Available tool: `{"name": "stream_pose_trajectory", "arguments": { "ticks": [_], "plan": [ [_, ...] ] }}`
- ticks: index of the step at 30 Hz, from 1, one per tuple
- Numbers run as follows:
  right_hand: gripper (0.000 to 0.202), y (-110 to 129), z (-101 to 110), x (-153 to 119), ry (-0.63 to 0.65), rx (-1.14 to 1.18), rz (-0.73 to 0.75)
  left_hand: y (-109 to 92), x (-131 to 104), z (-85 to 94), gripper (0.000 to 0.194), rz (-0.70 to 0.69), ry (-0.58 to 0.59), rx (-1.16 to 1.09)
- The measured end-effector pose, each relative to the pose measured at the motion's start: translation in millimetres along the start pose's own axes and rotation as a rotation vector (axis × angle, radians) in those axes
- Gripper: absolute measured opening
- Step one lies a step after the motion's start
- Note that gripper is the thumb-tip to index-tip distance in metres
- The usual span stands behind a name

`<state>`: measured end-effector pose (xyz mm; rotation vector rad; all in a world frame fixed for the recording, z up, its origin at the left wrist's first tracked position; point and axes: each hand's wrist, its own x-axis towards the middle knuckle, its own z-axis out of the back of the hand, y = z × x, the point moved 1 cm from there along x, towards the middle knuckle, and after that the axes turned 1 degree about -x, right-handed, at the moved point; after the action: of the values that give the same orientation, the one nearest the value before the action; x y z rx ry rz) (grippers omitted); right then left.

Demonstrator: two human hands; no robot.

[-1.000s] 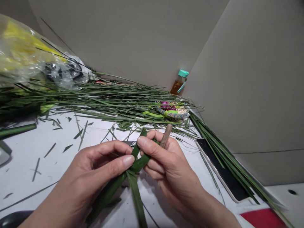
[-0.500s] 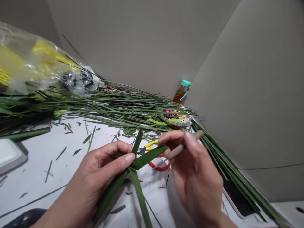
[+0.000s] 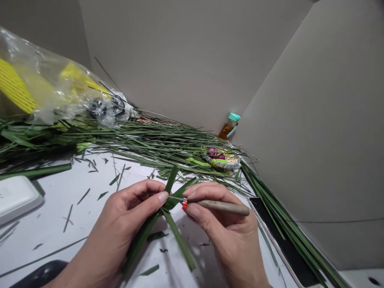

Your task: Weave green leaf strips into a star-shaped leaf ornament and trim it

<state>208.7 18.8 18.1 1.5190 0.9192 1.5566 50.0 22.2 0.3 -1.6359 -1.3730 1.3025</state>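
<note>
Green leaf strips point(image 3: 179, 239) cross one another in front of me, pinched at the crossing between the thumb and fingers of my left hand point(image 3: 132, 212). My right hand point(image 3: 225, 224) grips a tool with a grey-brown handle point(image 3: 225, 207) and a thin metal shaft. The shaft points left and its tip meets the strips beside my left thumb; the very tip is hard to make out. Something small and red shows at my right fingertips. One strip slants up to the right behind the shaft.
Long thin leaves point(image 3: 156, 140) lie across the back of the white table point(image 3: 99, 220). Behind them stand a plastic bag point(image 3: 45, 88) and a bottle point(image 3: 229, 126). A small basket point(image 3: 229, 161), white case point(image 3: 18, 198) and dark phone point(image 3: 285, 244) are also there.
My right hand has moved left to the strips, and the tool has swung so its shaft points at the crossing. The scissors seen before are now mostly hidden. The view has shifted slightly.
</note>
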Motion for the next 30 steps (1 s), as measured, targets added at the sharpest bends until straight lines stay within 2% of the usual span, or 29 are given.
{"name": "stream_pose_trajectory", "arguments": {
  "ticks": [5,10,16,22,30],
  "plan": [
    [0.018,-2.7,1.5,-0.6,0.032,-0.067,0.107,1.9,0.8,0.6,0.013,0.001,0.037,0.006],
    [0.023,-2.5,-0.4,-4.7,0.078,-0.066,0.190,3.1,-1.5,-1.3,0.006,-0.035,0.123,0.007],
    [0.022,0.9,1.7,-3.3,0.023,-0.083,0.160,4.2,-2.1,-0.5,0.010,-0.020,0.101,0.028],
    [0.021,-1.2,1.7,-5.5,0.029,-0.030,0.107,4.4,0.8,-1.7,0.009,-0.036,0.101,0.011],
    [0.022,-3.1,2.0,-4.8,0.047,-0.061,0.146,5.0,2.7,-1.9,0.016,-0.047,0.121,-0.001]
  ]
}}
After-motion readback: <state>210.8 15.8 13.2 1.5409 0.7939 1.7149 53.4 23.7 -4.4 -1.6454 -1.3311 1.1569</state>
